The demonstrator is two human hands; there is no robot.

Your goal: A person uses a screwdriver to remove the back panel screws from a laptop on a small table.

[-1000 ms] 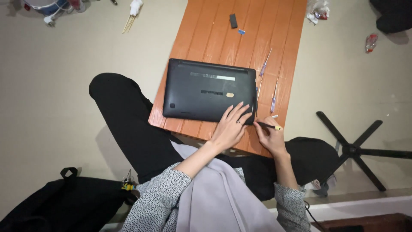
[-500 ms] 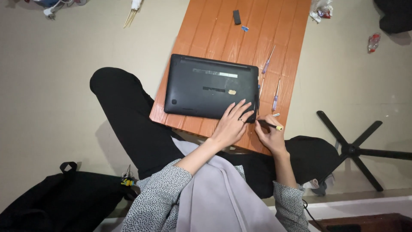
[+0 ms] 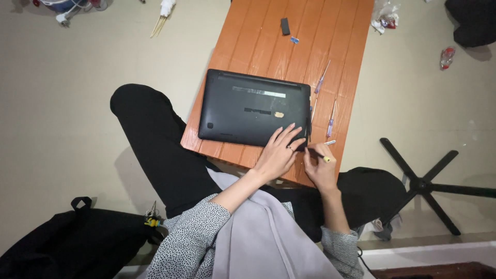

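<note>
A low orange table of grooved planks stands on a pale beige floor. On the far end of the table lie a small black block and a tiny blue piece; along its right side lie thin screwdrivers. On the floor, a black bag sits at lower left, a black star-shaped chair base at right, and bits of litter near the top right.

The laptop lies closed and upside down on the near part of the table, its matte black underside showing a pale strip label and a small yellow sticker. The left hand rests flat, fingers spread, on the laptop's near right corner. The right hand is closed around a slim tool with a yellow end, its tip at that same corner, just beside the left fingers.
</note>
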